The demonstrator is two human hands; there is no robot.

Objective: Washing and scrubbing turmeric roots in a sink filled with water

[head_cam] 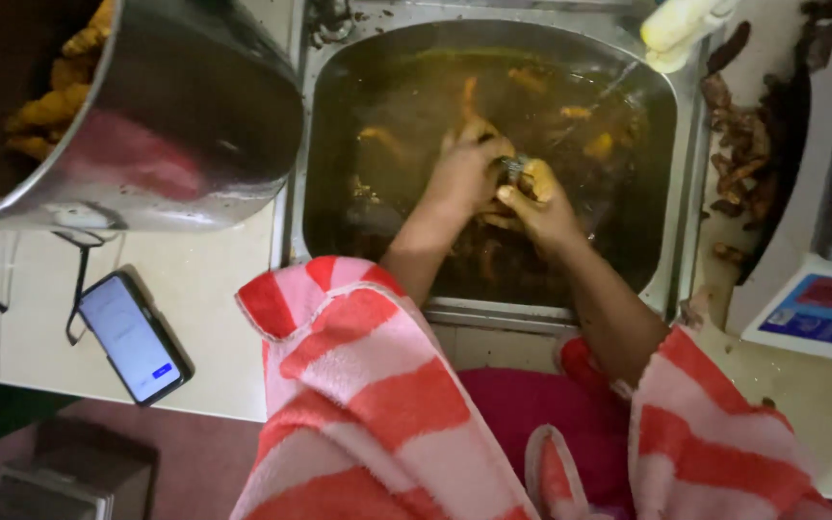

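Steel sink (690, 183) filled with murky brown-yellow water, seen from above, with both my hands working at its centre. My left hand (469, 173) is curled around something small low over the water, fingers closed, though what lies under them I cannot tell. My right hand (543, 204) pinches a yellow turmeric root (537, 177), fingers (512, 197) narrow and wrapped about it, pressing it against a small greyish scrubbing piece (513, 166) between the two hands. I hold the root just at the water's surface, so that loosened dirt falls back into the sink and not onto the table (214, 289).

More yellow roots (599, 144) float or lie sunk in the water around my hands, within easy reach. To the left, on the table, a large steel pot (195, 106) stands close against the sink's edge; it holds orange-yellow turmeric pieces (50, 101), near enough for passing roots across. A smartphone (135, 337) with a lit screen lies on the table in front of the pot, well apart from the water. To the right of the sink, dark brown scraps (739, 154) lie heaped on the rim, kept apart from the pot. A pale yellow bottle (681, 24) lies at the sink's far right corner. My striped red-and-pink sleeves (368, 385) are pushed back from the forearms, clear of the water.
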